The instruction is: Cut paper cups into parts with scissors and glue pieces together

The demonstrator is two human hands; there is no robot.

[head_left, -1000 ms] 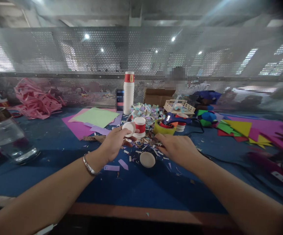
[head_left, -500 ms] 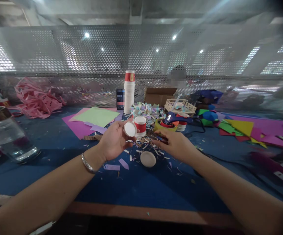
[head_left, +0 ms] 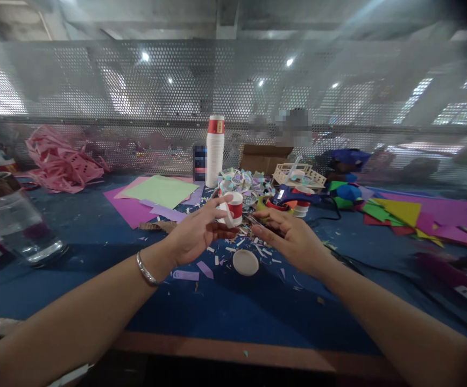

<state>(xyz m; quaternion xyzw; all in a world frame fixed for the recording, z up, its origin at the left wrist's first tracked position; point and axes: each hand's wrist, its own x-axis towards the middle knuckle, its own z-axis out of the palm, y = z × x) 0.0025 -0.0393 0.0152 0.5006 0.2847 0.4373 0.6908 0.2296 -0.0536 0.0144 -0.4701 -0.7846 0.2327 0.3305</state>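
Observation:
My left hand (head_left: 195, 231) grips a small white round paper cup piece (head_left: 226, 216) by its edge, tilted so that its side shows. Directly behind it a red-and-white paper cup (head_left: 236, 207) stands on the table. My right hand (head_left: 288, 236), at the right of the cup, is closed around scissors (head_left: 253, 219); their metal blades point left toward the cup, and the fingers hide most of the handles. Between my forearms, a pale round disc (head_left: 245, 263) lies on the blue table among paper scraps (head_left: 205, 269).
A tall stack of paper cups (head_left: 214, 156) stands at the back beside a phone (head_left: 199, 163). A blue glue gun (head_left: 298, 195) rests on yellow tape (head_left: 266, 204). Coloured sheets (head_left: 161, 191), pink paper (head_left: 66, 161) and a water-filled glass (head_left: 19, 226) lie left; a cable (head_left: 390, 271) runs right.
My left hand has turned the white piece from face-on to edge-on and moved it slightly right. My right hand has shifted a little right with the scissors.

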